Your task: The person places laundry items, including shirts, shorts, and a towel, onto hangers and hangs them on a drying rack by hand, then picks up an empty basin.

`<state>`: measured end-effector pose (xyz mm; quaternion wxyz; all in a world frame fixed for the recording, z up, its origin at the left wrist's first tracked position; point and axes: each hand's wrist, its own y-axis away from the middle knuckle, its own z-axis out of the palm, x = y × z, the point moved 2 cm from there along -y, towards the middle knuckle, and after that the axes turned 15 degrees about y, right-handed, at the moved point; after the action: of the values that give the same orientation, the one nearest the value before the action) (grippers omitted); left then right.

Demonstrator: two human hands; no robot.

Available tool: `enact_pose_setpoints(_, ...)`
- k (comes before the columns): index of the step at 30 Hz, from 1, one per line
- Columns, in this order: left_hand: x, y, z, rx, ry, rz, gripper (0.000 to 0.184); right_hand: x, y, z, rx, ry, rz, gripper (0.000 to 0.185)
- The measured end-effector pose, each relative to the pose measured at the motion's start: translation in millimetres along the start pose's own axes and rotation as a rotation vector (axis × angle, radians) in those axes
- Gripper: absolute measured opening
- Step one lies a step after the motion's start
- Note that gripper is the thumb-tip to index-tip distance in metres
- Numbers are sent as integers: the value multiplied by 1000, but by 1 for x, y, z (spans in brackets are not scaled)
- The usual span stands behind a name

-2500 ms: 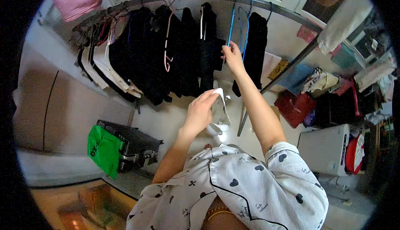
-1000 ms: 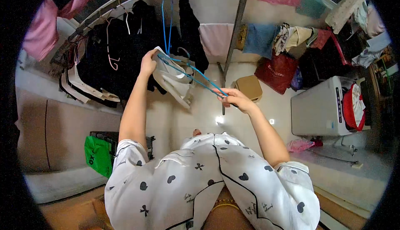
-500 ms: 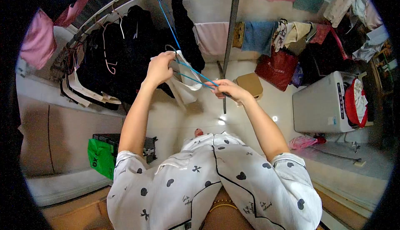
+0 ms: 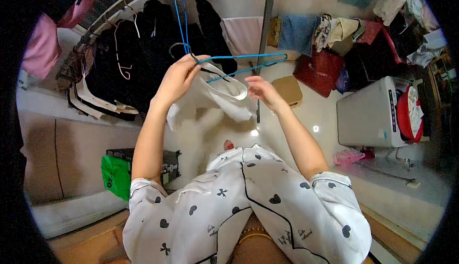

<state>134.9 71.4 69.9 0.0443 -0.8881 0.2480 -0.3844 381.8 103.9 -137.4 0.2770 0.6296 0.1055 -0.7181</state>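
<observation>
My left hand (image 4: 178, 81) is closed on the blue hanger (image 4: 248, 56) near its hook, together with the neck of a white garment (image 4: 224, 96). One side of the hanger lies inside the garment's collar; the other end sticks out to the right. My right hand (image 4: 263, 93) is just right of the collar, fingers apart and slightly curled, holding nothing. More blue hangers (image 4: 182, 20) hang from the rail directly above my left hand. The white garment hangs down below both hands.
Black clothes (image 4: 143, 58) hang on the rail at the left, with a pink hanger (image 4: 117, 49) before them. A metal pole (image 4: 264, 34) stands beyond my right hand. On the right are a tan stool (image 4: 287, 92), a red bag (image 4: 319, 72) and a white machine (image 4: 366, 113).
A blue hanger has come off the rail and into the white garment's collar. My left hand has taken hold of it, and my right hand has let it go.
</observation>
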Motion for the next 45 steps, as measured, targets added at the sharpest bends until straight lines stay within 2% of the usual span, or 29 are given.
enact_pose_setpoints(2,10,1,2,10,28,16,29,20,-14,12,102,511,169,46)
enact_pose_setpoints(5,23,3,8,41,58,44,28,33,-25,37,181,711,124,40)
enact_pose_setpoints(8,27,8,8,51,68,47,28,32,-31,37,25,479,355,36)
enact_pose_setpoints(9,25,10,7,59,75,32,29,36,-34,33,25,366,349,28)
enact_pose_setpoints(12,15,22,3,56,93,-36,32,45,-31,18,85,-49,335,22)
enact_pose_setpoints(13,13,27,2,49,93,-80,33,50,-35,10,6,-222,360,22)
enact_pose_setpoints(16,-2,42,1,44,82,-158,34,47,-33,-6,6,-496,423,29)
enact_pose_setpoints(17,-10,47,1,46,75,-176,34,43,-30,-8,30,-525,431,25)
enact_pose_setpoints(20,-26,61,2,55,-4,-211,34,53,-36,-31,-95,-596,397,17)
enact_pose_setpoints(21,-38,66,3,11,-53,-218,34,42,-33,-28,-19,-568,369,11)
enact_pose_setpoints(24,-52,74,9,1,-99,-227,33,14,-35,-28,-26,-567,353,8)
enact_pose_setpoints(25,-43,72,9,17,-80,-259,35,-7,-28,-18,65,-393,343,7)
enact_pose_setpoints(28,-29,69,15,51,-280,-251,40,-17,-29,-26,-25,-210,244,5)
enact_pose_setpoints(29,-32,70,16,71,-316,-229,42,-14,-31,-22,200,-175,270,5)
enact_pose_setpoints(32,-47,72,26,94,-393,-195,45,-29,-28,-25,170,93,247,8)
enact_pose_setpoints(35,-44,69,39,11,-433,-236,46,-38,-30,-25,283,276,224,17)
enact_pose_setpoints(38,-50,67,62,23,-451,-101,42,-56,-31,-9,369,677,161,26)
enact_pose_setpoints(42,-29,53,66,83,-395,-217,37,-82,-12,19,190,731,98,37)
enact_pose_setpoints(45,-26,51,59,147,-228,-158,34,-82,-5,19,-59,749,-157,39)
